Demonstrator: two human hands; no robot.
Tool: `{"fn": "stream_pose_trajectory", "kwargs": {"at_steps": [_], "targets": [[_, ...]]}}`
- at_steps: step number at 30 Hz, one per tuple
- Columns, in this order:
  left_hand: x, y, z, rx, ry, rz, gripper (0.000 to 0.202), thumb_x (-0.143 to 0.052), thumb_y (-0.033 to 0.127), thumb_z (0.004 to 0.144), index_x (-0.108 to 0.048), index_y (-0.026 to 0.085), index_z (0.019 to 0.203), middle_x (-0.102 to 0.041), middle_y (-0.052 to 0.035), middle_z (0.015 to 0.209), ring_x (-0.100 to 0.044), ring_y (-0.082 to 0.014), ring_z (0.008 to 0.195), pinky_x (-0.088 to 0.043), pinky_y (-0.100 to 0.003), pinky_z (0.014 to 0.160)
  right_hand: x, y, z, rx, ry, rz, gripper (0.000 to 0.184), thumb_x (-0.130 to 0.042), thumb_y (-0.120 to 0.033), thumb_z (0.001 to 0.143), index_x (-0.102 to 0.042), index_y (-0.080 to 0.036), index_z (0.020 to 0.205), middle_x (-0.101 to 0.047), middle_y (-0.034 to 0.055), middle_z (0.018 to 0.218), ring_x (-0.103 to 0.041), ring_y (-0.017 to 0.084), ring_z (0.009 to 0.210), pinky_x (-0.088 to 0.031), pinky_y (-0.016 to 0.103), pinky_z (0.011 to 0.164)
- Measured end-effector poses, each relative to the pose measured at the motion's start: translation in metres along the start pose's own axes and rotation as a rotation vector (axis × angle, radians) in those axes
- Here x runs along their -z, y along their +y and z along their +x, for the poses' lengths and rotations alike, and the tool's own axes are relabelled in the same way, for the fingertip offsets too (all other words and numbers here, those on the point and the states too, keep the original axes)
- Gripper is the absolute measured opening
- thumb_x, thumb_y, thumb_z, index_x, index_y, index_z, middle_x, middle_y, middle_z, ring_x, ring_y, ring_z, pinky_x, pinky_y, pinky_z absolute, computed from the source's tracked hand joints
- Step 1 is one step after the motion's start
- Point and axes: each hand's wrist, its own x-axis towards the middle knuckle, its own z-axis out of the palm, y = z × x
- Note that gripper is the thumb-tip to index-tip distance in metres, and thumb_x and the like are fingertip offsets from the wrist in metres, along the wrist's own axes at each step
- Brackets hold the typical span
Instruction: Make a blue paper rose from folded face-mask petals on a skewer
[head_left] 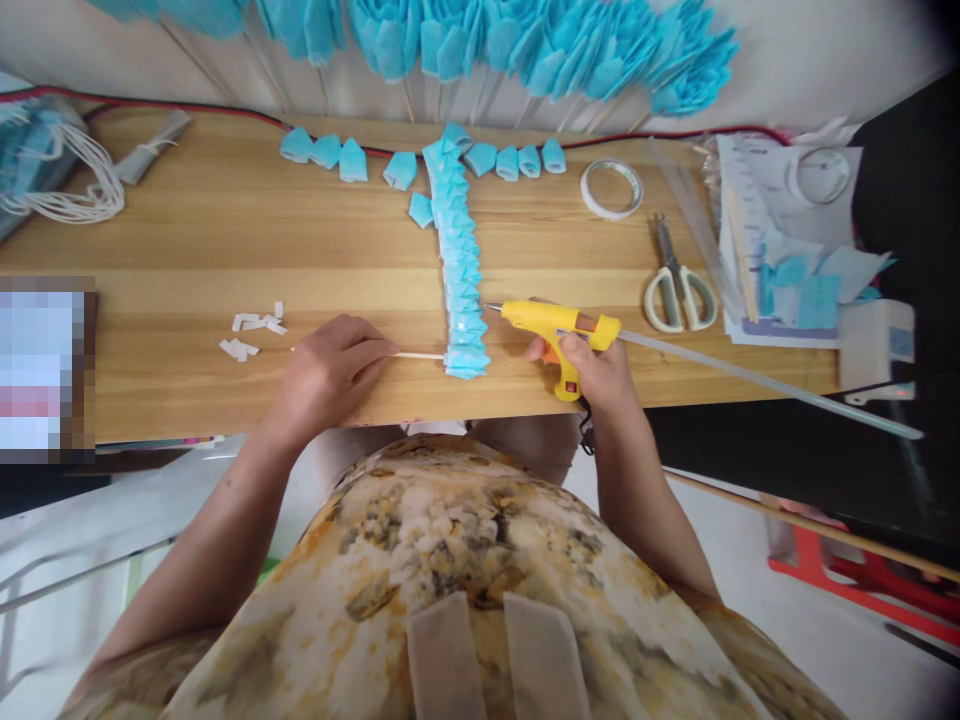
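My left hand [334, 375] pinches a thin pale stick [420, 355] that lies level above the table's front part. Its right end meets the lowest piece of a long row of folded light-blue pieces [461, 270], which runs up the middle of the table. My right hand [596, 370] is wrapped around the handle of a yellow glue gun [551, 322]. The gun's metal nozzle points left, close to the blue row's right side. Out of its back end sticks a long translucent glue stick [765, 377].
Single blue folded pieces [352, 160] line the back. White scraps [259, 322] lie left of my left hand. Tape roll [611, 190], scissors [679, 290] and papers [784, 200] are at right. White cord [90, 185] is at left. Blue paper flowers [450, 40] on sticks stand behind.
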Motion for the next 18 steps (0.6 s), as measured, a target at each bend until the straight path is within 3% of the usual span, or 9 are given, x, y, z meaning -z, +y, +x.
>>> {"fn": "stream_pose_trajectory", "kwargs": {"at_steps": [12, 18], "targets": [[0.0021, -0.0005, -0.0022, -0.01, -0.017, 0.009, 0.023, -0.05, 0.023, 0.102, -0.073, 0.019, 0.099, -0.071, -0.0089, 0.092, -0.06, -0.0213, 0.083, -0.048, -0.035, 0.073, 0.0012, -0.0013, -0.004, -0.001, -0.027, -0.031, 0.052, -0.066, -0.069, 0.082, -0.076, -0.023, 0.106, -0.073, 0.0047, 0.078, -0.07, 0.023, 0.081, -0.06, 0.037, 0.077], [0.0029, 0.0004, -0.0019, 0.0, 0.002, 0.001, 0.021, -0.053, 0.021, 0.1, -0.074, 0.019, 0.098, -0.072, -0.0089, 0.093, -0.061, -0.0213, 0.083, -0.048, -0.036, 0.073, 0.0022, -0.0025, -0.0066, 0.044, -0.105, -0.104, 0.044, -0.065, -0.065, 0.085, -0.077, -0.023, 0.077, -0.075, 0.008, 0.084, -0.071, 0.028, 0.098, -0.058, 0.044, 0.092]]}}
